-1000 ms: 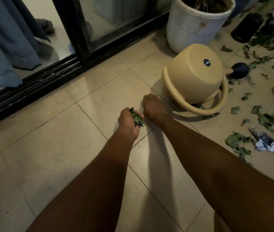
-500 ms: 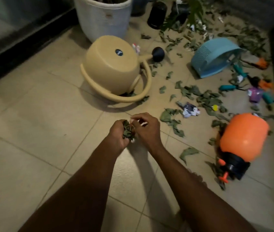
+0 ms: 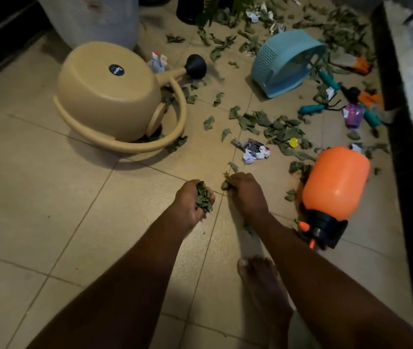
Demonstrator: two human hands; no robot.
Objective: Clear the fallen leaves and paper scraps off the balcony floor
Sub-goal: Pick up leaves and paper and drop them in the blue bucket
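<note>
Your left hand (image 3: 192, 201) curls around a bunch of green leaves (image 3: 203, 197); your right hand (image 3: 247, 191) pinches 1 more leaf (image 3: 225, 183) at the beige tiled floor (image 3: 49, 197). Just ahead lie a crumpled printed paper scrap (image 3: 254, 150) and scattered loose leaves (image 3: 276, 127), between a tipped beige plastic watering can (image 3: 109, 96), an orange sprayer bottle (image 3: 333, 182) and an overturned blue plastic basket (image 3: 283, 61). The can's dark round sticker (image 3: 116, 70) is unreadable.

We've got torn green leaves (image 3: 283, 132) strewn over the beige tiled floor (image 3: 49, 197), a crumpled paper scrap (image 3: 254, 151) lying just beside them.
</note>
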